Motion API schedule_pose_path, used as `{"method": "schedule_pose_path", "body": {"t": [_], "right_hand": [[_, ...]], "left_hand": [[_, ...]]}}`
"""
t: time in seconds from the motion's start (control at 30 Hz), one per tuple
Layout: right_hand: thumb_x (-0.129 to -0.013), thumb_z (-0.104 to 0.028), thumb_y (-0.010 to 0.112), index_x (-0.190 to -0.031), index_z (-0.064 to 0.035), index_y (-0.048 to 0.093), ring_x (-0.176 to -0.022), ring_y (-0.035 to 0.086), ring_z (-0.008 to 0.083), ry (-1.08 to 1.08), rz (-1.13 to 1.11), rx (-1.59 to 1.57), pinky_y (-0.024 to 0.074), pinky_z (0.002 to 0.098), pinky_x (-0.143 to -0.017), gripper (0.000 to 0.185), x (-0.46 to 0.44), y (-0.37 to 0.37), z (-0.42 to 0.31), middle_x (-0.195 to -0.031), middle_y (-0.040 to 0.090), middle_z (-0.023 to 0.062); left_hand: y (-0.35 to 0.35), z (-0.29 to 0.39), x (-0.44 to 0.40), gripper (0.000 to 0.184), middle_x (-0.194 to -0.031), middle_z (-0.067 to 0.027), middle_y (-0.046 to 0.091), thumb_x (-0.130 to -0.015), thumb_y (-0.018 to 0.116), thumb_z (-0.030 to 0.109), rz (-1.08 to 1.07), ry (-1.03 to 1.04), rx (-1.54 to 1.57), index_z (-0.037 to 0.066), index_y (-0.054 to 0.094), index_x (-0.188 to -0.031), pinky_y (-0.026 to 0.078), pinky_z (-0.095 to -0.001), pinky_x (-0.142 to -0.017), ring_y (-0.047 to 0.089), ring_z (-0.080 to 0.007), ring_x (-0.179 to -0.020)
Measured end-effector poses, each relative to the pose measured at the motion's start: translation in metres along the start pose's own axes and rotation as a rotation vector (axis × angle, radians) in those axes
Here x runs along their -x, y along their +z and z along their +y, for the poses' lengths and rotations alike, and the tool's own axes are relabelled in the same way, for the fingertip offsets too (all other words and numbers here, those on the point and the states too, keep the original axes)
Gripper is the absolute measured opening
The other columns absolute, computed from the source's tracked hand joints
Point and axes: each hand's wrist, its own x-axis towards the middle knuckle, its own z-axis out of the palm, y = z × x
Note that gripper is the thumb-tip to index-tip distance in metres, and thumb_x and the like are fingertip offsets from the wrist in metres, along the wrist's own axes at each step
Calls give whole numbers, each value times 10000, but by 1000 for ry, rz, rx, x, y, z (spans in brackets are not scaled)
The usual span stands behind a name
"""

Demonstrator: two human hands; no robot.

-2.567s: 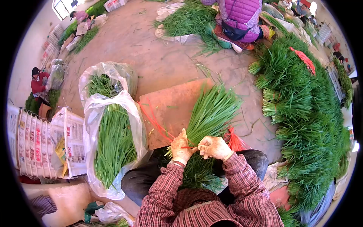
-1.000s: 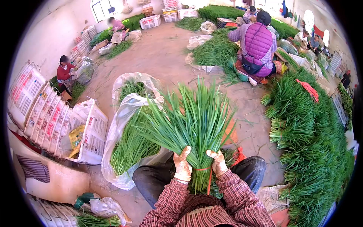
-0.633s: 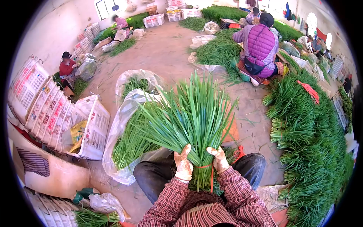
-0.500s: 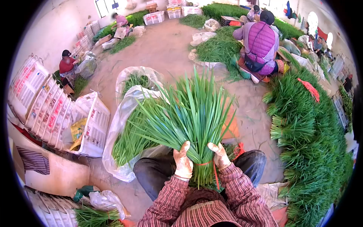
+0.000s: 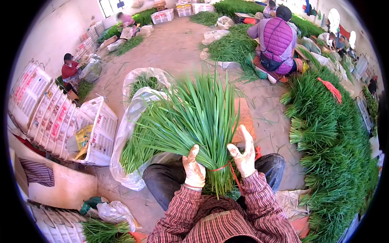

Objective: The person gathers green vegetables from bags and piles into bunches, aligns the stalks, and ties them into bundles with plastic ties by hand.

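Gripping a chive bundle (image 5: pixel 204 121) with the left hand (image 5: pixel 193 169), with the right hand (image 5: pixel 244 157) spread open just beside it.
Roughly upright between the knees (image 5: pixel 270 168), bound low with red string (image 5: pixel 219 167), fanned out partly in front of the clear plastic bag (image 5: pixel 137 182).

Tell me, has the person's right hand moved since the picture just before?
Yes: the right hand moved forward. Its fingers now overlap the brown board in view; before, they sat below it.

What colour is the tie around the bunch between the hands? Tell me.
The tie is red; see the head view.
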Motion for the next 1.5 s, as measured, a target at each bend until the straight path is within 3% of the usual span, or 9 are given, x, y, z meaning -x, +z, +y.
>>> {"method": "schedule_pose_path", "body": {"t": [0.1,0.23,0.4,0.9,1.1,1.17,1.23,1.33,1.5], "right_hand": [[-774,-277,853,-1315,-166,672,-1337,519,299,-511,-167,464,389,462,-1128,581,-18,-6,-41,-1459,555,97],[-804,-284,804,-1175,-225,739,-1374,484,257,-592,-341,638,358,478,-1146,381,-28,15,-59,-1428,596,17],[-784,-210,806,-929,-189,759,-1295,561,257,-644,-254,577,404,482,-1101,154,-33,23,-61,-1300,674,5],[-786,-128,815,-964,-137,737,-1109,674,270,-602,-136,372,513,419,-938,195,-48,22,-92,-1132,728,40],[-860,-43,782,-1032,-92,750,-1005,705,196,-332,-104,8,557,335,-911,182,-44,15,-111,-1085,748,70],[-887,-61,771,-1048,-94,753,-954,711,168,-94,-357,-145,577,314,-854,165,-33,14,-117,-1041,753,56],[-904,-103,760,-1041,-101,755,-856,733,178,-183,-492,-101,595,309,-750,137,-19,25,-124,-993,761,60],[-847,-176,792,-1003,-107,754,-775,728,258,-409,-296,192,582,335,-669,175,-13,45,-113,-902,744,70],[-821,-182,807,-988,-120,756,-723,715,246,-446,-237,250,571,341,-630,185,-12,53,-116,-879,728,54]], "left_hand": [[12,5,6,436,-1268,-62,627,-918,638,13,-30,17,-2,35,557,-1346,480,-365,-1028,613,-212,-1134],[15,3,12,441,-1323,-81,611,-942,601,-13,-53,27,-11,36,542,-1377,467,-374,-1051,592,-218,-1192],[12,8,18,402,-1339,-89,598,-1004,583,43,-79,39,27,43,517,-1400,482,-386,-1055,591,-226,-1203],[11,30,29,435,-1365,-90,591,-1023,586,99,-78,33,107,69,481,-1444,481,-442,-1074,590,-250,-1228],[8,38,31,417,-1343,-91,597,-1023,595,111,-32,36,123,62,494,-1425,509,-443,-1044,603,-245,-1203],[8,38,30,411,-1331,-86,598,-1017,603,101,-33,30,132,57,501,-1413,505,-432,-1045,602,-239,-1191],[4,36,30,405,-1319,-82,599,-1011,610,91,-38,22,137,52,508,-1401,500,-421,-1045,601,-232,-1178],[3,34,32,387,-1298,-98,604,-1024,593,121,-84,95,97,18,508,-1387,501,-375,-1011,600,-216,-1159],[11,37,38,394,-1311,-99,592,-1027,575,118,-94,151,60,16,500,-1401,445,-393,-1072,557,-222,-1212]]}}
